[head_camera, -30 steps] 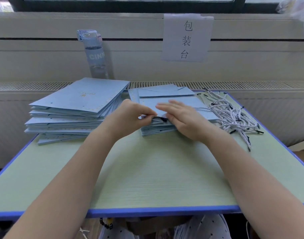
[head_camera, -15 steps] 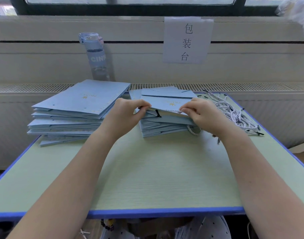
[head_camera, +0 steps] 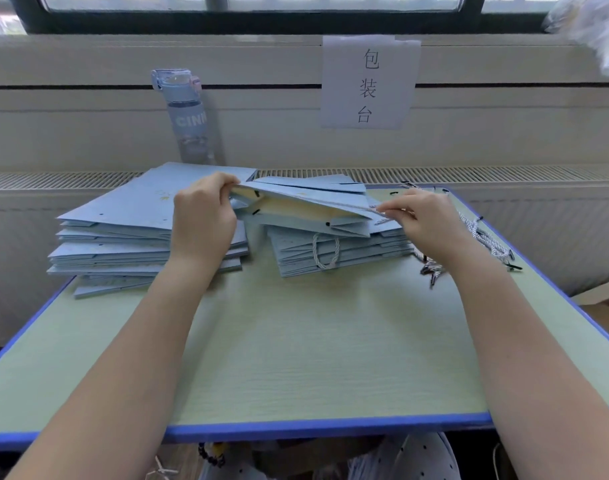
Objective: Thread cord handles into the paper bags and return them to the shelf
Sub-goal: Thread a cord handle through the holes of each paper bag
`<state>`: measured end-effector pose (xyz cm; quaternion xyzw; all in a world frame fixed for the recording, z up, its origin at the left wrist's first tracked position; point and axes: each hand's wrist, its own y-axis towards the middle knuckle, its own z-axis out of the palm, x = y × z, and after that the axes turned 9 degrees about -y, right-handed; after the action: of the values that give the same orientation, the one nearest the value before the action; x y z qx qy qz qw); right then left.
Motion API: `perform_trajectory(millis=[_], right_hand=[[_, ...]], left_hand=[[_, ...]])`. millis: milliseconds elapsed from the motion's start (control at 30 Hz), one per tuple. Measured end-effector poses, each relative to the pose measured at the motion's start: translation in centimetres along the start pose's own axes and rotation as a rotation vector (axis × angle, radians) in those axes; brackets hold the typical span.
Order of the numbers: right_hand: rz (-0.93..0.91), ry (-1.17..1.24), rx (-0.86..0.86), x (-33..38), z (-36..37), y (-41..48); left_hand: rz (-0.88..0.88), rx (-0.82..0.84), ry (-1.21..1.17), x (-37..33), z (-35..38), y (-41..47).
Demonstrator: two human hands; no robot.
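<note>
The left hand (head_camera: 204,220) pinches the upper edge of the top paper bag (head_camera: 306,202) and holds it open above the right stack (head_camera: 341,254). The right hand (head_camera: 424,220) pinches a cord (head_camera: 381,220) at the bag's mouth, so threading seems in progress. One handle loop (head_camera: 325,252) hangs from a bag below, so some look finished. The left stack (head_camera: 123,220) and the loose cords (head_camera: 486,237) wait — much is left, I judge.

A pale green, blue-rimmed table (head_camera: 296,348) carries a left stack (head_camera: 123,247) and a right stack (head_camera: 358,254) of flat blue paper bags, with twisted cords (head_camera: 486,240) just beside the right one, perhaps touching it.
</note>
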<state>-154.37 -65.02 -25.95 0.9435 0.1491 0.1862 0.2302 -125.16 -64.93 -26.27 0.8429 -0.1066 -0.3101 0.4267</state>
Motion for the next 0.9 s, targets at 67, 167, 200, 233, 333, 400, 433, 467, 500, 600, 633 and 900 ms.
perform_trajectory(millis=[67,167,200,233,333,400,433,467,500,600,633,900], right_hand=[[0.025,0.000,0.010,-0.2,0.2,0.1],[0.033,0.089,-0.076,0.4,0.4,0.0],[0.029,0.184,-0.115,1.1,0.3,-0.1],[0.017,0.303,-0.133,1.9,0.3,-0.2],[-0.047,0.657,-0.084,4.8,0.4,-0.7],[-0.076,0.805,-0.026,6.1,0.6,-1.0],[-0.086,0.864,0.002,6.6,0.7,-1.1],[-0.094,0.912,0.021,6.8,0.8,-1.2],[-0.098,0.934,0.025,6.9,0.8,-1.2],[-0.075,0.802,-0.042,6.4,1.1,-1.1],[-0.077,0.690,-0.079,5.9,1.3,-1.0],[-0.166,0.248,0.068,5.3,1.9,-0.8]], left_hand=[[-0.063,0.000,0.010,0.1,0.2,-0.1],[-0.079,-0.027,-0.019,-0.6,0.3,-0.4],[-0.055,-0.034,-0.039,-1.0,0.2,-0.5],[-0.020,-0.018,-0.072,-1.4,0.2,-0.5],[0.134,0.198,-0.267,-3.0,1.0,-1.2],[0.165,0.414,-0.385,-4.3,1.9,-2.1],[0.163,0.481,-0.418,-4.7,2.4,-2.6],[0.168,0.505,-0.437,-5.1,2.7,-2.9],[0.185,0.490,-0.447,-5.2,3.0,-3.0],[0.219,0.342,-0.448,-4.8,2.5,-2.4],[0.207,0.295,-0.449,-4.4,2.1,-2.0],[0.255,0.000,-0.264,-2.8,1.4,-1.0]])
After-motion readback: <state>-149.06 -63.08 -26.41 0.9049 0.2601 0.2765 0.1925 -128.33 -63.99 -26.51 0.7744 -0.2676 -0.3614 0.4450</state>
